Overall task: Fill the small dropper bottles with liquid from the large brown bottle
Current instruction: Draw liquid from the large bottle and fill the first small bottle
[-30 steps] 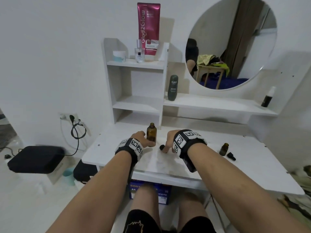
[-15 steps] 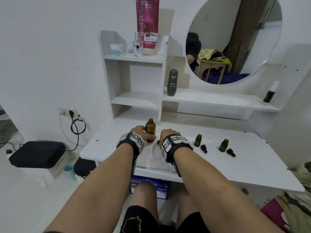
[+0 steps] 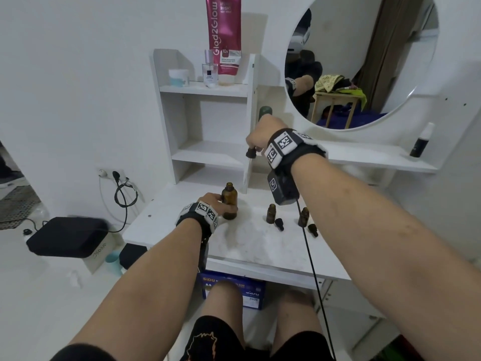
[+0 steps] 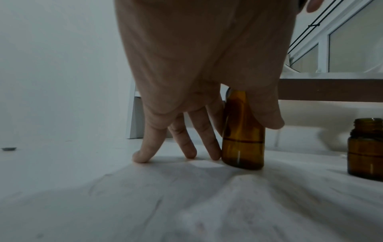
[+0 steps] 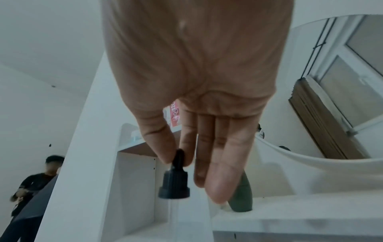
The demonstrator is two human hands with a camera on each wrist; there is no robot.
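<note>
The large brown bottle [image 3: 229, 204] [image 4: 243, 139] stands uncapped on the white table [image 3: 161, 220]. My left hand [image 3: 216, 203] grips its body, thumb on one side and fingers on the other. My right hand [image 3: 256, 145] is raised to shelf height and pinches the rubber bulb of a black dropper cap [image 3: 251, 153] [image 5: 175, 181] between thumb and forefinger; a clear pipette shows faintly below the cap. Two small brown dropper bottles [image 3: 271, 213] [image 3: 303, 217] stand open to the right, each with a black cap [image 3: 279, 223] [image 3: 313, 229] lying beside it.
A white shelf unit [image 3: 208, 89] rises behind the bottle. A dark green bottle [image 5: 242, 193] stands on the ledge behind my right hand, and a black spray bottle [image 3: 421, 144] at far right. A cable [image 3: 309, 251] hangs from my right wrist across the table. A person [image 5: 31, 188] stands at left.
My right hand has risen from the table to shelf height with the dropper cap pinched in it. My left hand has stayed on the large brown bottle.
</note>
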